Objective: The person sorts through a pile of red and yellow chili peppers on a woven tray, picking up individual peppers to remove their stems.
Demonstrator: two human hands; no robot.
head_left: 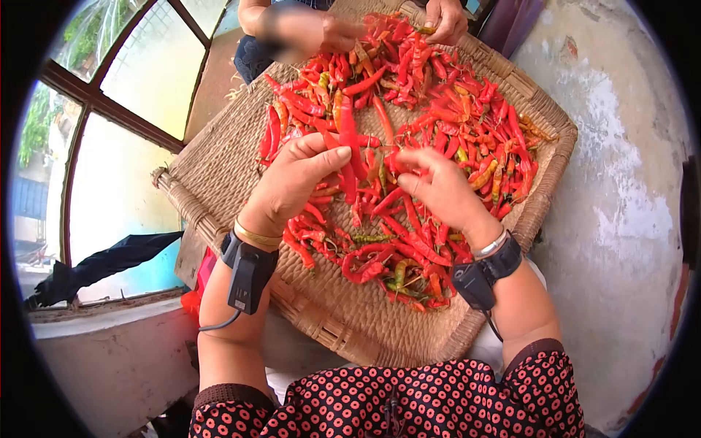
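A flat woven tray (219, 171) is seen, set cornerwise across the view, and it is edged by a thick plaited rim. A loose heap of red chillies (438, 109) is spread over its middle and far side. A few green chillies (369, 238) are mixed in. Plain weave is shown along the left side and at the near corner.
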